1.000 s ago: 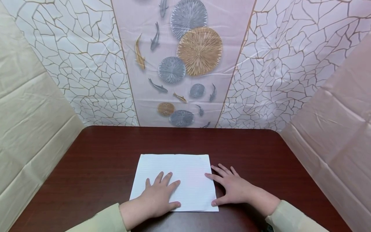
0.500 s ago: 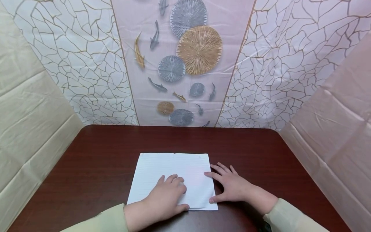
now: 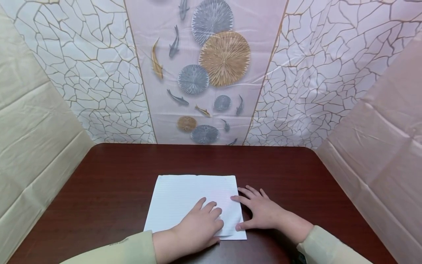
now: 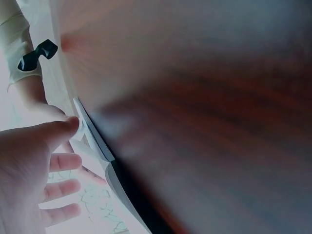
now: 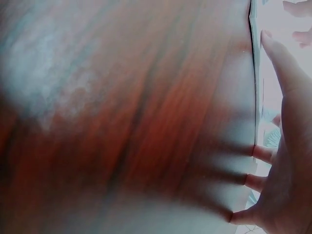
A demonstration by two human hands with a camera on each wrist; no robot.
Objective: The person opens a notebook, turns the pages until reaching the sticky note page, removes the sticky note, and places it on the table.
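Note:
An open notebook [image 3: 174, 196] with lined white pages lies flat on the dark reddish-brown table [image 3: 115, 161]. Over the lower part of its right page is my left hand [image 3: 199, 228], fingers spread and slightly bent, thumb by the bottom edge. The left wrist view has that hand [image 4: 29, 168] with loose fingers beside the notebook's edge [image 4: 92, 129]. My right hand [image 3: 262, 211] rests at the right edge, its thumb and index finger on the page and the other fingers toward the table. In the right wrist view, the right thumb [image 5: 280, 58] lies along the page.
A patterned cloth backdrop [image 3: 211, 91] with fish and round leaf shapes hangs behind the table. Beige cloth side panels [image 3: 39, 139] slope down along both sides. A dark band [image 3: 300, 257] shows at the right cuff.
My left hand has slid rightward across the notebook, from around its middle to the right page, its fingers bending a little. The right hand has stayed at the right edge.

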